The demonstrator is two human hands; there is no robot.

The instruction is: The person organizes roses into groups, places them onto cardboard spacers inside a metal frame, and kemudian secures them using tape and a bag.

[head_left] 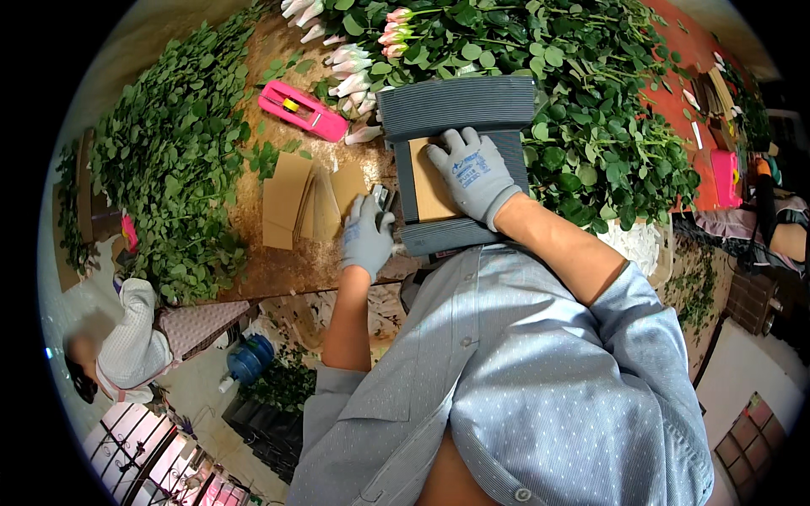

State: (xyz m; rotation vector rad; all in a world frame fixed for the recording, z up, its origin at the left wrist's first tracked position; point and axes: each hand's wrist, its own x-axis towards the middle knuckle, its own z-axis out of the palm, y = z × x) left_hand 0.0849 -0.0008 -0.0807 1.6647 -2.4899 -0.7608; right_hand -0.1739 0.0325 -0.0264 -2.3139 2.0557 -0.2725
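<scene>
My right hand [472, 173], in a grey glove, lies with its fingers spread over a tan cardboard piece [432, 202]. Under the cardboard is a dark grey corrugated sheet [456, 105], its far and near ends folded up as ridged flaps. To the left, my left hand [365, 234], gloved in grey too, is curled around a small metal-and-black tool [381, 199] that looks like a stapler, partly hidden by the fingers. Next to that hand lie several loose cardboard pieces [287, 202] on the table.
A pink tape dispenser [304, 111] sits beyond the cardboard. Leafy stems [173, 143] heap up at the left, and more roses [395, 34] with foliage lie at the back and right. Another person [135, 337] is at the lower left. A second pink dispenser [725, 177] stands far right.
</scene>
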